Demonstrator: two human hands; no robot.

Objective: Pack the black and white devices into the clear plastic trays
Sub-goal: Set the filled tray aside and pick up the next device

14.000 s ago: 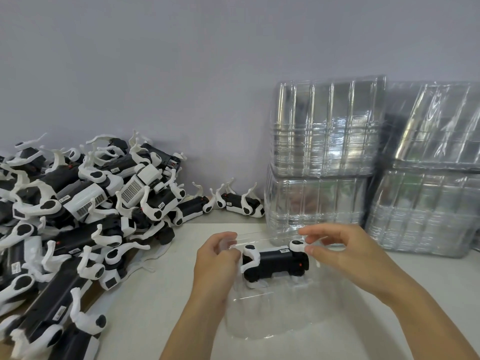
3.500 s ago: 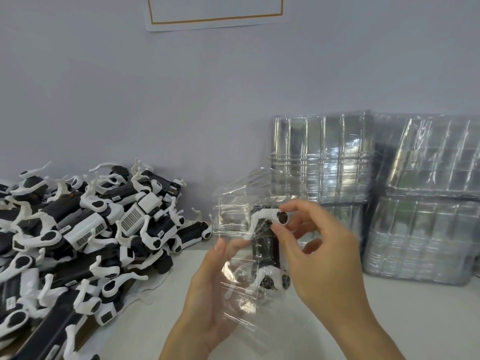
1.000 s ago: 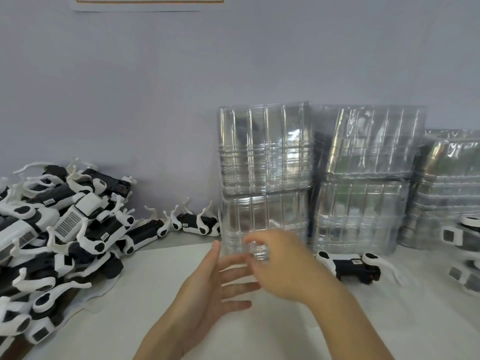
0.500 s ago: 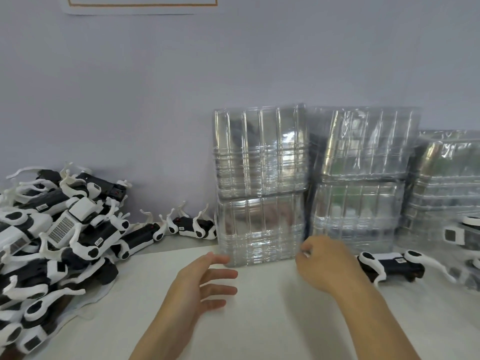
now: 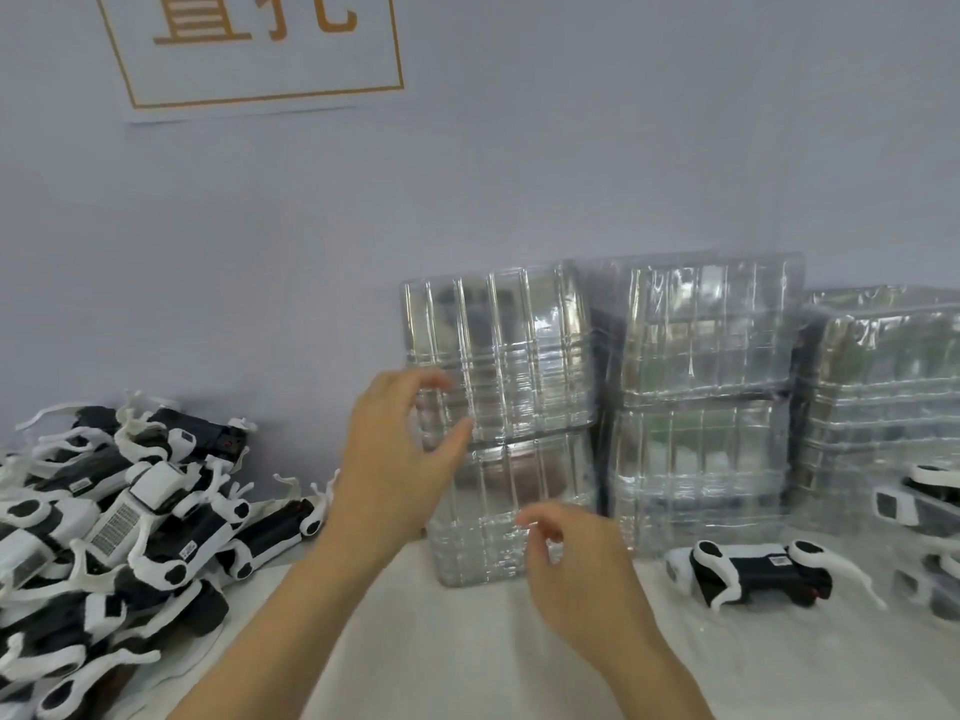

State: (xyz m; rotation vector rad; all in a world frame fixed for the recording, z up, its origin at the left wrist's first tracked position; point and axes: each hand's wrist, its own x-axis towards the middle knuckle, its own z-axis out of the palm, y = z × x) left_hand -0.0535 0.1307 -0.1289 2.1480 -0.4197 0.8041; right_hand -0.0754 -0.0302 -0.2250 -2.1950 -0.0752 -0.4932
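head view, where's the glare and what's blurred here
Head view: glare streaks run across the stacked clear trays; the right hand and left hand are motion-blurred; the packed device on the table is soft; the wide lens tilts the wall sign.

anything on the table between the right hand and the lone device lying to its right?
No. In the head view, only bare white table separates the right hand from the lone device.

Wall sign (image 5: pixel 249 49): two orange characters, cut off at the top, partly readable as 孔. Device barcode label (image 5: pixel 113 530): illegible.
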